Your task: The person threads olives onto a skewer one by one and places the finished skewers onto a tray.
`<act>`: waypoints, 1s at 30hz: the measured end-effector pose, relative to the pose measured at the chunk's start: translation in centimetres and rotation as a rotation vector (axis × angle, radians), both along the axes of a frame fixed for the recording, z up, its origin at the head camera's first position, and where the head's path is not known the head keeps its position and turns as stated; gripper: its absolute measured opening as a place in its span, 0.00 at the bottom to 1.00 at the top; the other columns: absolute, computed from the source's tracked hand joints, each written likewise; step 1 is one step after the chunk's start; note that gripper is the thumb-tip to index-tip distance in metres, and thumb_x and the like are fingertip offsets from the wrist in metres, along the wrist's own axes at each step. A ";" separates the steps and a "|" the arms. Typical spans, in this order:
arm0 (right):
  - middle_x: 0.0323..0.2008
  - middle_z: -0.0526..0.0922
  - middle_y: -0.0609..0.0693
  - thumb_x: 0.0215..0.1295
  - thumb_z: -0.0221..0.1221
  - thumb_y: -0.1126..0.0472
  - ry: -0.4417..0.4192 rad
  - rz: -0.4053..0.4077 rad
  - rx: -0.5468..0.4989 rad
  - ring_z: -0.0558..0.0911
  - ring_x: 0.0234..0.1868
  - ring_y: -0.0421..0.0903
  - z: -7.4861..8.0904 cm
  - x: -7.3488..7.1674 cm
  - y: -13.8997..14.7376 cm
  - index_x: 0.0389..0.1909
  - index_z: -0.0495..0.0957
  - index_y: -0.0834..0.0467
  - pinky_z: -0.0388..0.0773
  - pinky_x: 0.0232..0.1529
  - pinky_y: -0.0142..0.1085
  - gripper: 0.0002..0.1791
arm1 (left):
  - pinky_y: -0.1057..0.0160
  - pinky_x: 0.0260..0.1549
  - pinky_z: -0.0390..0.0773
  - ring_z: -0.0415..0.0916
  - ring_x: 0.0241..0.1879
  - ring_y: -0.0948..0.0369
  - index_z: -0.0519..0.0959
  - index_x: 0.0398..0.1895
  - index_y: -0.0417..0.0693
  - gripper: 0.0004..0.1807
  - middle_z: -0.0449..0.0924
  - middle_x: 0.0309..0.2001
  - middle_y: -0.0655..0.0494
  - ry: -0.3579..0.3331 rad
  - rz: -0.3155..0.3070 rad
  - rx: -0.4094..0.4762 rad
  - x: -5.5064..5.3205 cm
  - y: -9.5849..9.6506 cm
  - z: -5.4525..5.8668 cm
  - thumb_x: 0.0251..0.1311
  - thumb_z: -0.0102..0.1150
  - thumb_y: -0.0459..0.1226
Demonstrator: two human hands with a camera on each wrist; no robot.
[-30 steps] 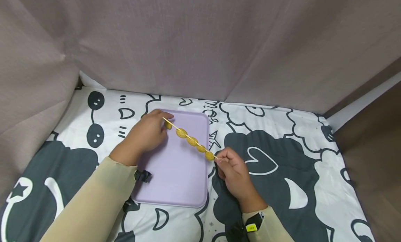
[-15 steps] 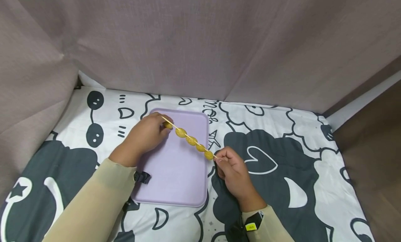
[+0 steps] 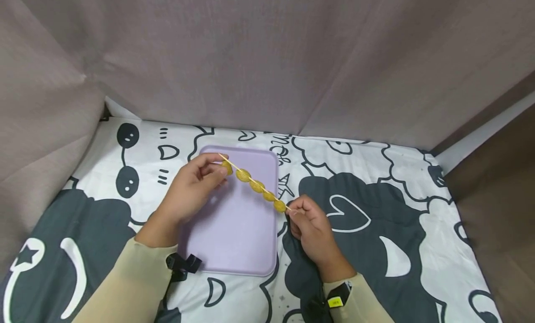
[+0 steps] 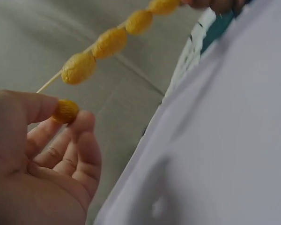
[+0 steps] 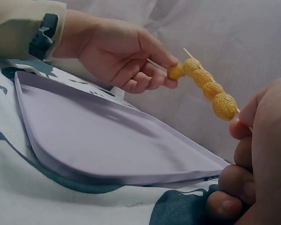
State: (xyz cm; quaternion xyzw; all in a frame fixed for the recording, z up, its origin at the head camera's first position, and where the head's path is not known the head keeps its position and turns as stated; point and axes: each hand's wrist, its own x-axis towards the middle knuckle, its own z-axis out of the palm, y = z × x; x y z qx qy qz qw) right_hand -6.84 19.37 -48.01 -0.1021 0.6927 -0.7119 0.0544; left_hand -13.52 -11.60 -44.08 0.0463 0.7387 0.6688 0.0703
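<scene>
A thin wooden skewer (image 3: 234, 166) carries several yellow, wrinkled oval balls (image 3: 257, 186) and slants above the lilac tray (image 3: 234, 248). Its lower end is pinched between the thumb and curled fingers of my right hand (image 3: 313, 232). My left hand (image 3: 190, 188) pinches one more yellow ball (image 5: 176, 71) between thumb and fingertips. In the right wrist view that ball sits beside the skewer's bare upper end, off the stick; whether they touch I cannot tell. The left wrist view shows the skewer's far end (image 4: 49, 81) passing behind the left thumb, its tip hidden there.
Beneath the tray lies a black-and-white cartoon-print cloth (image 3: 355, 248). A grey-brown fabric curtain (image 3: 267, 58) hangs behind and at the left, and a darker brown panel (image 3: 497, 197) stands at the right.
My left hand has turned over, its wrist dropping toward me, so its thumb and the pinched ball show more clearly. The right hand and the skewer have barely shifted.
</scene>
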 end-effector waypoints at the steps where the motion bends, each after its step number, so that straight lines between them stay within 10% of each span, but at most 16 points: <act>1: 0.16 0.59 0.57 0.84 0.49 0.72 -0.004 0.000 0.001 0.57 0.13 0.49 0.0 0.0 0.0 0.41 0.69 0.76 0.56 0.13 0.34 0.09 | 0.64 0.50 0.91 0.91 0.48 0.52 0.80 0.68 0.41 0.16 0.91 0.52 0.48 -0.032 0.003 0.093 0.2 0.1 -0.2 0.83 0.62 0.35; 9: 0.17 0.59 0.57 0.84 0.49 0.73 -0.001 -0.003 0.013 0.58 0.14 0.49 0.0 0.0 0.1 0.40 0.68 0.75 0.56 0.13 0.35 0.09 | 0.63 0.56 0.92 0.91 0.47 0.61 0.81 0.66 0.43 0.14 0.90 0.52 0.54 -0.156 -0.023 0.576 1.1 0.3 -1.6 0.85 0.54 0.29; 30: 0.17 0.62 0.53 0.83 0.50 0.73 0.028 0.019 0.110 0.62 0.14 0.49 -0.1 0.0 0.1 0.39 0.73 0.69 0.59 0.15 0.35 0.08 | 0.67 0.52 0.91 0.89 0.48 0.60 0.85 0.68 0.44 0.17 0.91 0.57 0.48 -0.041 -0.040 0.960 0.7 -0.6 -3.2 0.88 0.50 0.31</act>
